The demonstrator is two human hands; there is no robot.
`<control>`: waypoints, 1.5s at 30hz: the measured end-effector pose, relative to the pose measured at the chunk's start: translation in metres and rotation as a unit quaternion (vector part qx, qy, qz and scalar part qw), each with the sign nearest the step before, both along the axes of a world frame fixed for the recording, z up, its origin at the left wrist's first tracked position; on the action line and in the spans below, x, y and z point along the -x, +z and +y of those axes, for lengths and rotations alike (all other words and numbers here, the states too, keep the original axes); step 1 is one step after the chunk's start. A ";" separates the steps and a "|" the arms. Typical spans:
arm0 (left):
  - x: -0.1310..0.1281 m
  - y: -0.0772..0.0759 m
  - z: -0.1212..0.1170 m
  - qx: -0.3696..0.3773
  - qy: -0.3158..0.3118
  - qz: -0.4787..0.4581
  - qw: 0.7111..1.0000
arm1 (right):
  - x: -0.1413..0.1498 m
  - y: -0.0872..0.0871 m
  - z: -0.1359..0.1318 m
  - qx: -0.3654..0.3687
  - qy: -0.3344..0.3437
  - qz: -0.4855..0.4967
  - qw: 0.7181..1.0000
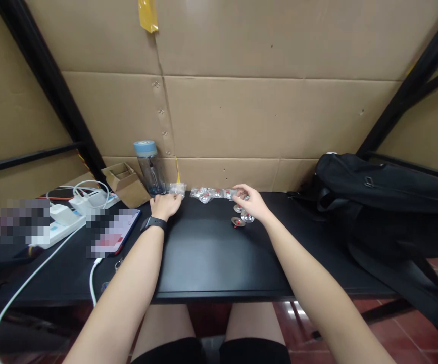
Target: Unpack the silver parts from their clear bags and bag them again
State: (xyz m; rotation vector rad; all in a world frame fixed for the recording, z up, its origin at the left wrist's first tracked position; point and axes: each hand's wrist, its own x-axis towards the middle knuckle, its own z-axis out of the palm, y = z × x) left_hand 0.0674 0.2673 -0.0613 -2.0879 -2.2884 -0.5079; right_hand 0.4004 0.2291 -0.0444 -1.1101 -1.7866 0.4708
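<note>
Center frame: right hand [249, 201], fingers curled, at right end of plastic-wrapped silver discs [216, 193]; pinch unclear. Loose silver discs [246, 217] just below it. Left hand [166, 205], left of center, touches clear plastic packet [177, 189]; can't tell grip.

Desk booth [219, 258]: cardboard walls [234, 116], black frame [48, 76], red floor tiles [400, 344].

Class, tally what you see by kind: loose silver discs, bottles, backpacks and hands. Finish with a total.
Loose silver discs: 3 visible
Bottle: 1
Backpack: 1
Hands, left hand and right hand: 2
Total: 7
</note>
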 end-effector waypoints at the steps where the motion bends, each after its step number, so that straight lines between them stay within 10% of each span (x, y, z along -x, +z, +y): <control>1: -0.008 -0.001 -0.002 -0.022 0.003 0.006 1.000 | 0.000 0.000 0.000 -0.001 0.000 0.001 1.000; 6: -0.052 -0.006 -0.009 -0.182 -0.026 0.049 0.982 | -0.002 0.003 -0.001 -0.012 -0.013 -0.009 1.000; 11: -0.074 -0.021 -0.005 -0.100 -0.238 0.066 0.964 | -0.003 0.002 0.001 -0.018 -0.010 -0.018 1.000; 27: -0.069 -0.024 0.001 -0.051 -0.266 0.026 0.962 | 0.001 -0.003 0.000 -0.026 -0.011 -0.105 0.994; 39: -0.074 -0.009 -0.006 -0.146 -0.251 0.011 0.957 | 0.006 -0.006 -0.003 -0.027 0.008 -0.153 0.988; 45: -0.094 0.004 -0.028 -0.190 -0.370 -0.033 0.909 | 0.018 -0.002 -0.013 -0.044 0.017 -0.094 0.995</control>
